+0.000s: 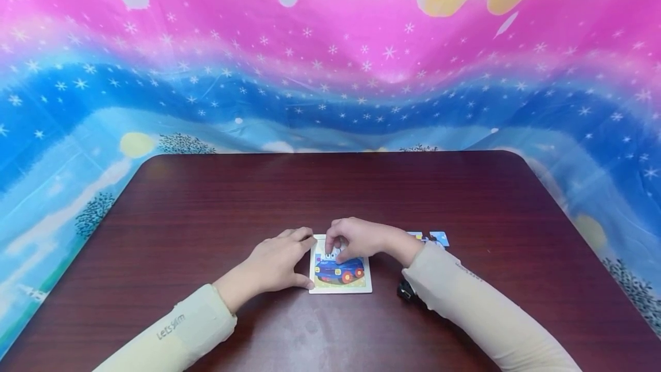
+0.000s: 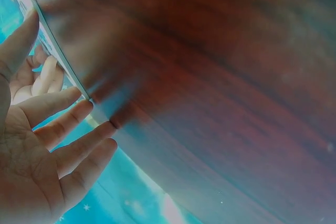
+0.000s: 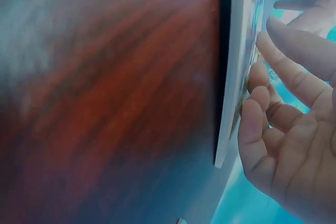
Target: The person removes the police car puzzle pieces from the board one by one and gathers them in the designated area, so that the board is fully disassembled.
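A square jigsaw puzzle [image 1: 341, 290] in a white frame lies on the table, showing a blue cartoon car with red wheels. Along its left edge rests my left hand [image 1: 279, 260], thumb at the near corner and fingers at the far one; the fingers look straight and spread in the left wrist view. Over the upper part of the picture is my right hand [image 1: 358, 240]. Its thumb and index finger come down at the puzzle's face with a small gap between them, while the other fingers curl in the right wrist view. Whether they pinch a piece is unclear.
Loose puzzle pieces [image 1: 439, 238] lie right of the frame, partly behind the right forearm. A black object [image 1: 406, 290] shows under the right sleeve. The dark wooden table [image 1: 232, 194] ends at a colourful curtain [image 1: 330, 73] at the back and sides.
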Available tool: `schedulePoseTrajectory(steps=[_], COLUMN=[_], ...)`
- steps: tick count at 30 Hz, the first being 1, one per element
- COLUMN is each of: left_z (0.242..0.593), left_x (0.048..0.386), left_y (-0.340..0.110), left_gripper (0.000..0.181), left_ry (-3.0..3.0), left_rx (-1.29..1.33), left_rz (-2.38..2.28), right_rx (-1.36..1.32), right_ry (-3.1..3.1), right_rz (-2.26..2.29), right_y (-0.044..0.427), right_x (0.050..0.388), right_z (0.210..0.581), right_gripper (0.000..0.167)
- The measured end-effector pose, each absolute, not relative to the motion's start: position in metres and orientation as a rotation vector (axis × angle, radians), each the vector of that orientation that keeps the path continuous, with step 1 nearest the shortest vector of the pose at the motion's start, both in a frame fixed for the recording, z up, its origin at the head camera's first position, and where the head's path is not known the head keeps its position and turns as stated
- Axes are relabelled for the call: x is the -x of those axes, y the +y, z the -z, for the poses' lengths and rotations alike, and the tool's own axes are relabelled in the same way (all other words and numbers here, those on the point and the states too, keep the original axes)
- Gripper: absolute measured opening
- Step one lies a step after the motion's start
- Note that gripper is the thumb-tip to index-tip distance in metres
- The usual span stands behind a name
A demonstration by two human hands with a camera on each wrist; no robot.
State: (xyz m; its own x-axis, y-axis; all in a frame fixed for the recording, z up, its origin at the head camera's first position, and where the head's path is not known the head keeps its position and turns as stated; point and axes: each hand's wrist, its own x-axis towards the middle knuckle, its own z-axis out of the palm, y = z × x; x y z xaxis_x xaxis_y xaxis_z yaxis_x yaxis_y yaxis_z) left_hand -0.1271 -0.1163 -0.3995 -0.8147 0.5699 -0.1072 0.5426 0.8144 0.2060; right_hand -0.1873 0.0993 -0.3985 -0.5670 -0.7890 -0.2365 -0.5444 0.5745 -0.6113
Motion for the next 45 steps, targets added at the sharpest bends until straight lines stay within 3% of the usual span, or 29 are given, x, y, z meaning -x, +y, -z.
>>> schedulePoseTrajectory(steps=[22, 36, 45], left_z=[0.3963, 0.4028, 0.4036], left_x=[0.1279, 0.1274, 0.1277], left_y=[-0.1168, -0.1148, -0.1138], left_gripper=[0.079, 0.069, 0.070], left_ry=[2.816, 2.890, 2.891], left_rx=[-0.871, -0.884, -0.875], left_rz=[-0.250, -0.253, -0.264], right_rx=[1.014, 0.982, 0.998], right_ry=[2.394, 2.386, 2.371], right_rz=[0.571, 0.589, 0.688], right_y=[0.0888, 0.0897, 0.0938], right_x=[0.1785, 0.1778, 0.1780], right_z=[0.4007, 0.3995, 0.3980], right_gripper=[0.021, 0.023, 0.018])
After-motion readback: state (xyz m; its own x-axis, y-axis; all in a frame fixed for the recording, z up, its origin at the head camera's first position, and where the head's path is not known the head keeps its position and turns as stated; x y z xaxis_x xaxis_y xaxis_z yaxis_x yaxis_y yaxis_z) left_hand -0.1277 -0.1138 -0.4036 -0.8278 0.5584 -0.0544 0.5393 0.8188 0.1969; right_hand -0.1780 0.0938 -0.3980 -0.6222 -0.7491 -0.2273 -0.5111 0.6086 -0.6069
